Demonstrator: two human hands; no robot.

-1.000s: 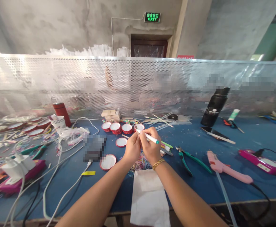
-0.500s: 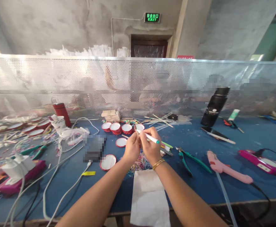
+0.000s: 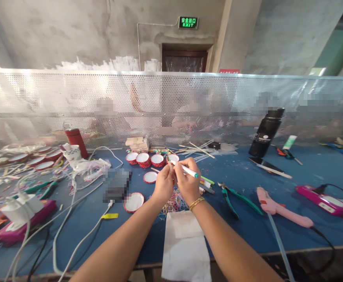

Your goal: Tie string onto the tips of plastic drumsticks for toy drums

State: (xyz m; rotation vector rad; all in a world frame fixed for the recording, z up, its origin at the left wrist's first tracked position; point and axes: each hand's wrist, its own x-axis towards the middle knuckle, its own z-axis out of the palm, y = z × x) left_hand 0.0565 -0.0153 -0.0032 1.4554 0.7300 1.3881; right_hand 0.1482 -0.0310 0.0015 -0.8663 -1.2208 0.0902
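My right hand (image 3: 188, 178) is closed round a white marker pen (image 3: 189, 170) with a teal end, held slantwise. Close against it, my left hand (image 3: 164, 182) pinches a small, thin, light-brown piece (image 3: 169, 161), whose kind I cannot make out. The pen's tip is at or near this piece; whether they touch is unclear. Just beyond the hands stand stacks of round red-rimmed white discs (image 3: 143, 158). A tangle of coloured thin bands (image 3: 175, 201) lies below the hands, with a white cloth or paper (image 3: 186, 246) hanging over the table edge. Several more pens (image 3: 207, 181) lie to the right.
Green-handled pliers (image 3: 242, 199) and a pink glue gun (image 3: 283, 209) lie right. A black bottle (image 3: 267, 133) and a phone (image 3: 269, 167) are farther back. Left are cables, a blurred dark device (image 3: 117, 186), a power strip (image 3: 27, 223) and a red bottle (image 3: 76, 141). A perforated screen (image 3: 147, 105) lines the back.
Both hands stay nearly in place, still holding the pen and the small piece. The whole view has shifted very slightly; nothing else visibly differs.
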